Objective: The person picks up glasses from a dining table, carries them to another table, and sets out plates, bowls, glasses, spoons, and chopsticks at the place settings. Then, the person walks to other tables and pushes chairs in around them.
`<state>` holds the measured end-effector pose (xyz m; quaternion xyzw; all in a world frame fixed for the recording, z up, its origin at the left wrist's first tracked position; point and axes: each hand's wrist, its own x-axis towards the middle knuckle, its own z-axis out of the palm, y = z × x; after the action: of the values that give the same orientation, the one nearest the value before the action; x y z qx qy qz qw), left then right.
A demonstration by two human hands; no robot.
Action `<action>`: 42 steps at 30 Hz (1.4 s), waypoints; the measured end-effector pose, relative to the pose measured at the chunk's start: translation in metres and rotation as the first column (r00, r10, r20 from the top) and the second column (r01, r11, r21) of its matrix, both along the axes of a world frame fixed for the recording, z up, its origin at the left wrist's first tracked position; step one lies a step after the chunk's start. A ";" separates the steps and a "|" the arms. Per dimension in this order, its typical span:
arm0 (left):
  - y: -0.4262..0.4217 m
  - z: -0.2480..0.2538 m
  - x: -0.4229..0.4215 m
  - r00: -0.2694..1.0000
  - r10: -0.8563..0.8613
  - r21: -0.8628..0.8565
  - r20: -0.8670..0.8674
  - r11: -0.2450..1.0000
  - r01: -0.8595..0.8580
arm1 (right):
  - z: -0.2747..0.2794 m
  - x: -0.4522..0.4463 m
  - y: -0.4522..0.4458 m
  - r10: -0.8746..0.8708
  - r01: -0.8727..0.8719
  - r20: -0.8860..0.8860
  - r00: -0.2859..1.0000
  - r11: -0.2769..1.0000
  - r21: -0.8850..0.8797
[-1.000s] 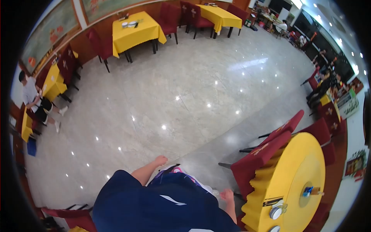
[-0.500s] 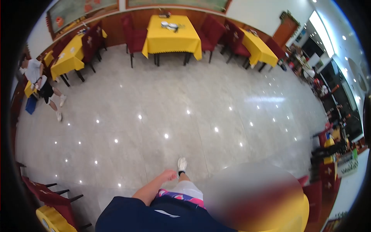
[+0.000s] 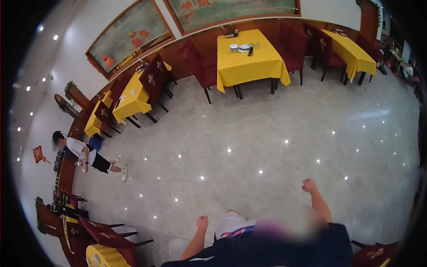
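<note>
My left hand (image 3: 202, 222) hangs in front of me over the tiled floor (image 3: 240, 173), its fingers curled into a loose fist. Farther right and higher in the view, my right hand (image 3: 308, 185) is also curled closed. Nothing shows in either hand, and neither touches anything. Between the two arms are my white shorts (image 3: 229, 222) and dark blue shirt (image 3: 284, 249). A blurred patch hides part of my front near the right arm.
Yellow-clothed tables (image 3: 249, 66) with dark red chairs (image 3: 200, 66) line the far wall; one bears stacked dishes (image 3: 243, 47). A person (image 3: 89, 155) in a white top is at the left, near a blue bin (image 3: 95, 142). A red chair (image 3: 109, 231) stands at the lower left.
My view has turned left, so tables and the person sit farther right in it. My right hand has come into view, and the near yellow table at lower right has left it.
</note>
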<state>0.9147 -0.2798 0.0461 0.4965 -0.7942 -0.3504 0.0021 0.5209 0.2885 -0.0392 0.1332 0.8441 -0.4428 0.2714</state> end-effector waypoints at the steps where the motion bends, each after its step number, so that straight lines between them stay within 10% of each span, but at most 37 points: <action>1: -0.003 -0.006 0.009 0.998 0.068 -0.073 0.016 0.995 -0.066 | 0.022 -0.042 -0.033 0.035 -0.035 -0.010 0.999 0.998 -0.048; 5: -0.001 -0.040 0.050 0.933 0.248 0.078 0.260 0.958 -0.276 | 0.083 -0.129 -0.168 0.152 -0.164 -0.114 0.982 0.980 -0.115; 7: -0.011 -0.076 0.081 0.714 -0.393 0.133 0.580 0.910 0.393 | 0.089 -0.140 -0.228 0.212 -0.221 -0.076 0.974 0.965 -0.138; 11: -0.038 -0.105 0.085 0.786 -0.469 0.160 0.403 0.881 0.444 | 0.051 -0.128 -0.311 0.520 -0.522 0.050 0.853 0.851 0.049; 17: -0.151 -0.092 -0.009 0.896 -0.346 0.273 0.279 0.923 0.271 | 0.049 -0.091 -0.357 0.299 -0.394 0.798 0.523 0.915 -0.085; 20: -0.242 -0.140 -0.073 0.970 -0.241 0.392 0.030 0.896 0.211 | 0.055 -0.111 -0.363 0.228 -0.288 0.629 0.743 0.958 -0.007; 21: -0.271 -0.120 -0.106 0.996 0.063 0.644 0.056 0.761 -0.084 | 0.066 -0.118 -0.361 0.204 -0.280 0.648 0.733 0.960 0.014; 22: -0.303 -0.151 -0.129 0.903 -0.276 0.151 -0.328 0.929 0.339 | 0.073 -0.134 -0.370 0.157 -0.186 0.628 0.762 0.982 -0.019; 23: -0.337 -0.166 -0.167 0.969 0.076 0.499 -0.235 0.865 0.053 | 0.078 -0.152 -0.387 0.111 -0.091 0.602 0.790 0.994 -0.064; 24: -0.361 -0.111 -0.238 0.679 0.733 0.913 -0.044 0.305 -0.270 | 0.084 -0.167 -0.402 0.078 -0.060 0.564 0.822 0.997 -0.050; 28: -0.384 0.259 -0.546 0.494 0.562 0.747 -0.663 0.453 0.487 | 0.060 -0.227 -0.456 -0.018 0.028 0.457 0.889 1.000 -0.013; 30: -0.362 0.394 -0.609 0.207 0.581 0.427 -0.787 0.272 0.863 | 0.047 -0.262 -0.483 -0.043 0.051 0.521 0.853 0.999 -0.001; 32: -0.353 0.479 -0.649 0.189 0.570 0.245 -0.800 0.021 0.969 | 0.022 -0.278 -0.501 -0.066 0.129 0.584 0.809 0.989 -0.067; 36: -0.366 0.550 -0.740 0.155 0.325 0.031 -0.933 -0.357 0.934 | 0.010 -0.332 -0.560 -0.186 0.252 0.561 0.807 0.967 -0.042; 38: -0.389 0.549 -0.779 0.156 0.319 0.033 -0.935 -0.359 0.933 | 0.015 -0.370 -0.577 0.336 -0.300 0.269 0.903 0.939 -0.168; 42: -0.427 0.536 -0.844 0.182 0.300 0.091 -0.936 -0.296 0.951 | 0.037 -0.472 -0.629 -0.014 0.073 0.557 0.830 0.994 -0.084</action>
<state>0.0707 -0.7067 0.5820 -0.3269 -0.2752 -0.8961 -0.1198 0.0485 -0.3400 -0.0018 0.2611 0.7022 -0.4333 0.5011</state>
